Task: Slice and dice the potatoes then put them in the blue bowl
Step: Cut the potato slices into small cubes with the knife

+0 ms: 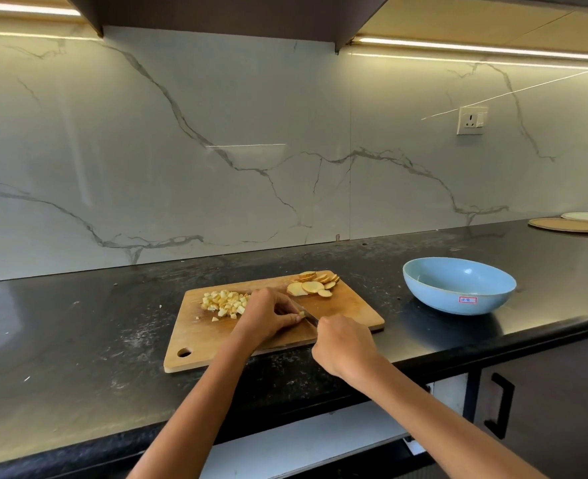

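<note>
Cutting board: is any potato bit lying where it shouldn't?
Two diced bits lie apart from the diced pile, but on the cutting board. One pale speck sits on the counter.

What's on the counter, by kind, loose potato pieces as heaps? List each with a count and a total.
Cutting board: 1
Knife: 1
Blue bowl: 1
Heap of diced potato: 1
Heap of potato slices: 1
Flat round plates or mats at the far right: 2
Total: 7
</note>
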### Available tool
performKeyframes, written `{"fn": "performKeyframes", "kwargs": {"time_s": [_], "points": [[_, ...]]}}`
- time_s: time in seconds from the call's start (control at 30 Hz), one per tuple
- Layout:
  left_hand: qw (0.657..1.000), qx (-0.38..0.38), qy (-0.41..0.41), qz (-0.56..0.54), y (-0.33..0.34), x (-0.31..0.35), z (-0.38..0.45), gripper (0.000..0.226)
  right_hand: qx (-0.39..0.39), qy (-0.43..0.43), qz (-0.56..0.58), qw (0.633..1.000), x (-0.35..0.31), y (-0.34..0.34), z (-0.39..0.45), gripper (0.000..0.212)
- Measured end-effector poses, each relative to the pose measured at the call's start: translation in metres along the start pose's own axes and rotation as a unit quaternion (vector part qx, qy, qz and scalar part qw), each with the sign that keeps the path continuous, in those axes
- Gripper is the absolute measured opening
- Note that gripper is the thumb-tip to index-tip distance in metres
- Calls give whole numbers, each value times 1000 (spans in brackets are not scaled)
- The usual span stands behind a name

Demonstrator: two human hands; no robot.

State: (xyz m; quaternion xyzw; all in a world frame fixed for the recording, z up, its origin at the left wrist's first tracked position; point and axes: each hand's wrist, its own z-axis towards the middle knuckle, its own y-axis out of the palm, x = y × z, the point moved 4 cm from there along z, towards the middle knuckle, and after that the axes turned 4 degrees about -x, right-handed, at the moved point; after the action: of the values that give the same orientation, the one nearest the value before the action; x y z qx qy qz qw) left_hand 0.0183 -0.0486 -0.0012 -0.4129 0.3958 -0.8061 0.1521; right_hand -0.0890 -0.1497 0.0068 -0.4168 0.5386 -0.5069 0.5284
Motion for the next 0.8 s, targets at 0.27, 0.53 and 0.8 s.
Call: {"fn": "performKeyframes", "kwargs": {"time_s": [0.27, 0.53, 0.8], "points": [[1000, -3, -13, 2, 0, -1, 0, 9, 48, 11, -37, 998, 9, 9, -15, 24], [1000, 6, -7, -7, -3, 0, -4, 13, 42, 7, -13, 999, 14, -5, -10, 27], [1000, 13, -19, 4, -2, -2, -3, 12, 29, -5, -14, 999, 1, -5, -11, 29]]}}
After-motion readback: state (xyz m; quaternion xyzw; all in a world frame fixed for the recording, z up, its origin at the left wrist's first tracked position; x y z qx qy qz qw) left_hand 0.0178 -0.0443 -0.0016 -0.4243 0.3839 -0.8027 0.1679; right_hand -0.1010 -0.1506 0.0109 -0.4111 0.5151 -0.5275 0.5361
